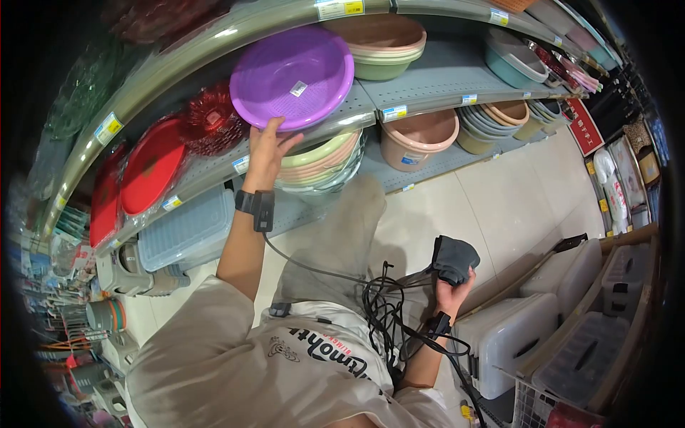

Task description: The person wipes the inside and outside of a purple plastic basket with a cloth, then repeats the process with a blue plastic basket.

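Shelving (442,75) runs across your view in grey tiers, edged with small price tags too small to read. Clear lidded storage boxes (510,335) sit stacked at your lower right. A pale blue lidded bin (187,230) rests on the lower tier at left, red trays (150,165) in plastic wrap beside it. A pink bucket (419,138) stands under the middle shelf, its label unreadable. Stacked pastel basins (325,164) sit just below your raised hand.

Purple basin (294,77): tilted on the shelf edge, underside toward you, small white sticker at centre, text illegible. Your left hand (265,151) is up at its lower rim, fingers spread and pressed against the rim, thumb apart — touching, not wrapped around it.

Your right hand (454,291) is closed around a grey cloth (455,258), held near your waist. Black cables (385,314) hang below. Shirt print partly readable, upside down, letters unclear. A red sign (585,127) at far right carries white characters, unreadable.
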A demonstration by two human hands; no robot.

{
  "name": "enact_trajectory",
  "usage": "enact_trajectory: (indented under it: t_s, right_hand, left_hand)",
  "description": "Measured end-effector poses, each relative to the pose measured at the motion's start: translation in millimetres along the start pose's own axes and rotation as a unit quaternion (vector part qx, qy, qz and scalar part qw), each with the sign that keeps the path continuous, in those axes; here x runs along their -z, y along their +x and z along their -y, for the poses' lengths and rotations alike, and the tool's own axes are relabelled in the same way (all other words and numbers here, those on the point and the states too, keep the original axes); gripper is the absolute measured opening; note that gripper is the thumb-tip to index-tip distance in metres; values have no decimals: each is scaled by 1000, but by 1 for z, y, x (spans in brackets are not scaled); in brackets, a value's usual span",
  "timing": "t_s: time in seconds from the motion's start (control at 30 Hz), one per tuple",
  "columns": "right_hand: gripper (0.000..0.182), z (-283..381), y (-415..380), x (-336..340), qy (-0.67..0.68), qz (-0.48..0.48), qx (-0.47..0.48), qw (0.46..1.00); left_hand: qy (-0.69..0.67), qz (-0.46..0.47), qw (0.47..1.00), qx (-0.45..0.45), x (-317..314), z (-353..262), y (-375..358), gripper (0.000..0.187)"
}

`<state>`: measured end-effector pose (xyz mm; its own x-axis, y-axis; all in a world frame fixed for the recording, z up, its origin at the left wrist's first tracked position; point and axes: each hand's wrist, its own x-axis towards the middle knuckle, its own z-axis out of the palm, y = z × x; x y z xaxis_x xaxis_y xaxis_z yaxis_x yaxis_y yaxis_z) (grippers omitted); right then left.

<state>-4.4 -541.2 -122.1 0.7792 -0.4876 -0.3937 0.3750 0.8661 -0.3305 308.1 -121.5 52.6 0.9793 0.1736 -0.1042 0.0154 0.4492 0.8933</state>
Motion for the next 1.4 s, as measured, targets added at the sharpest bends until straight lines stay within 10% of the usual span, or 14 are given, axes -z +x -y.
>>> enact_trajectory:
  t_s: [0.4, 0.67, 0.83, 0.93, 1.1, 1.2, 1.4]
  right_hand:
    - [52, 9, -1, 23, 42, 11, -28, 999]
    - [44, 30, -30, -18, 12, -25, 65, 998]
    - [56, 67, -72, -72, -60, -15, 172, 983]
    - [51, 74, -89, -99, -103, 9, 207, 973]
    - [51, 20, -76, -140, -687, 28, 301, 661]
    - [50, -19, -33, -133, -813, 238, 305, 435]
    - [49, -64, -4, -83, -899, 199, 122, 372]
  left_hand:
    - [60, -16, 996, -69, 16, 21, -64, 37]
    - [257, 192, 937, 138, 19, 46, -104, 67]
    - [312, 408, 858, -25, -13, 113, -130, 65]
    - [430, 435, 790, 41, -47, 120, -134, 65]
    - [446, 456, 769, 50, -66, 126, -135, 66]
    - [389, 482, 785, 15, -66, 147, -127, 68]
    - [313, 534, 784, 51, -69, 173, -122, 67]
